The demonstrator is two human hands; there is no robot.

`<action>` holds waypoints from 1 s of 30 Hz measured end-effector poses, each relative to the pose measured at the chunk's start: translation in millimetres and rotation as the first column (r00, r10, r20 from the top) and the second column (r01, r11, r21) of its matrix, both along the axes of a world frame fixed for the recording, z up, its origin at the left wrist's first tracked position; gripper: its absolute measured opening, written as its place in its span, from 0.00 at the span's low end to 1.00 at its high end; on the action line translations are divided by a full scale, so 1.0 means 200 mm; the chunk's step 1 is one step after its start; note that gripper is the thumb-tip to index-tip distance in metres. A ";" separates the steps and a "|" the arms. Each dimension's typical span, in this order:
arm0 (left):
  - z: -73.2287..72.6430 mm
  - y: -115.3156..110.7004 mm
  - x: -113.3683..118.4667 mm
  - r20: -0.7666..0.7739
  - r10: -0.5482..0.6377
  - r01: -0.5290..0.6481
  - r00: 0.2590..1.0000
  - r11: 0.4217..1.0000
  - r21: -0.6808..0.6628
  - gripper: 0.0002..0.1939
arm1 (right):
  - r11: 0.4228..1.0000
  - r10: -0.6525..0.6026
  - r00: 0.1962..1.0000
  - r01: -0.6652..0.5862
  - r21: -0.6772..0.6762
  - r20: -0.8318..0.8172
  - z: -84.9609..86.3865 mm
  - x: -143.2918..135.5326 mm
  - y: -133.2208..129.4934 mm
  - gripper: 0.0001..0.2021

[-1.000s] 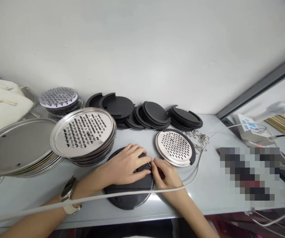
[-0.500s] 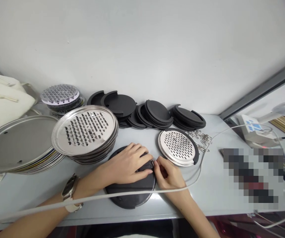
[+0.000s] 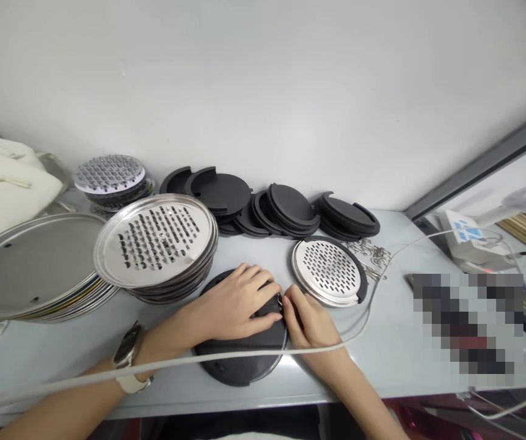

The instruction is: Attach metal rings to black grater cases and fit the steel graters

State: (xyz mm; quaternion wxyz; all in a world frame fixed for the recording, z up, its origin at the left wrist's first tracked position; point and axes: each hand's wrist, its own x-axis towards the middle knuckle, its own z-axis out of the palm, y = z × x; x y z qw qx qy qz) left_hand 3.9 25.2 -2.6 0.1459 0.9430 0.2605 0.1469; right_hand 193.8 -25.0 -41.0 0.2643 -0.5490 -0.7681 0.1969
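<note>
Black disc (image 3: 239,369), small metal piece (image 3: 280,301) at rim.
Left fingers (image 3: 265,294) spread on top, right fingers (image 3: 291,315) pinching small metal piece: best held flat, eased without twisting.

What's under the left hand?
The left hand lies over a black disc; the disc's near part shows. A small metal piece shows by the fingertips. The disc's surface beneath palm and fingers is covered, so I can't tell what's there.

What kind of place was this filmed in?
Probably a small workshop or assembly bench: stacked perforated metal discs, a row of black round parts and a pile of small wire pieces share one table.
</note>
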 end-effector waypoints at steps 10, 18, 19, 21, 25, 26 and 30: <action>0.00 0.00 0.00 0.012 -0.003 0.003 1.000 1.000 -0.009 0.12 | 0.999 -0.011 0.997 0.008 -0.037 -0.081 -0.01 0.01 0.00 0.10; 0.00 0.00 0.00 0.000 0.014 -0.014 1.000 1.000 -0.021 0.13 | 1.000 0.003 0.999 -0.003 -0.017 -0.046 -0.01 0.01 0.00 0.11; 0.00 0.00 0.00 0.003 0.018 -0.018 1.000 1.000 -0.025 0.13 | 1.000 0.007 0.999 -0.007 -0.009 -0.046 -0.01 0.01 0.00 0.11; 0.01 0.00 0.00 0.014 0.020 -0.020 1.000 0.999 -0.033 0.13 | 1.000 0.012 0.999 -0.012 0.002 -0.045 -0.01 0.01 0.00 0.11; 0.01 0.00 0.00 0.020 0.019 -0.018 1.000 0.998 -0.059 0.12 | 1.000 0.016 0.999 -0.016 0.003 -0.037 0.00 0.01 0.00 0.11; 0.01 0.00 0.00 0.021 0.021 -0.019 1.000 0.998 -0.065 0.12 | 1.000 0.017 0.999 -0.017 0.000 -0.031 0.00 0.01 0.00 0.11; -0.01 0.01 0.00 0.034 0.037 -0.033 0.999 0.994 -0.108 0.12 | 1.000 0.030 1.000 -0.030 0.000 0.000 0.01 0.01 0.00 0.11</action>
